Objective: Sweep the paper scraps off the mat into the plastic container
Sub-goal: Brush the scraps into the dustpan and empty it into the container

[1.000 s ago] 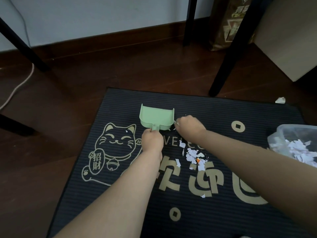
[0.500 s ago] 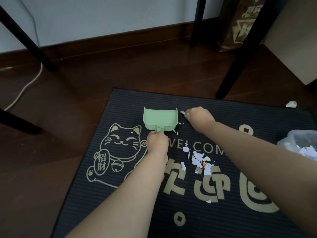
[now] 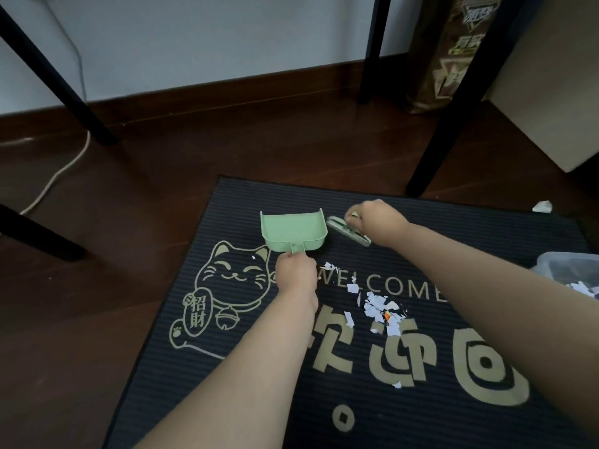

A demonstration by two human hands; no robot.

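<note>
The left hand (image 3: 296,272) is closed around the handle of the green dustpan (image 3: 291,230); the fingers are curled under and cannot be seen. The pan rests on the dark mat (image 3: 227,384), above the cat drawing; its open mouth points away from the person. The right hand (image 3: 379,220) grips a small brush (image 3: 348,231), with the fingers wrapped over its top. The head of the brush is tilted and lies just beside the right wall of the pan; if they touch, I cannot tell. The two hands are apart, with the pan between them.

The paper scraps (image 3: 379,307) are in a loose pile on the mat, over the letters of WELCOME, between the two forearms and nearer to the person than the pan; they are mostly white, with one orange piece. A few single pieces lie away from the pile; one is on the cat's head.

The plastic container (image 3: 567,267) stands at the right edge of the view, partly hidden behind the right forearm; some scraps are inside it. It is well apart from the pan.

Around the mat is a dark wooden floor (image 3: 129,196); black legs (image 3: 453,108) stand on it, and a pale cable (image 3: 64,163) runs at the left.
</note>
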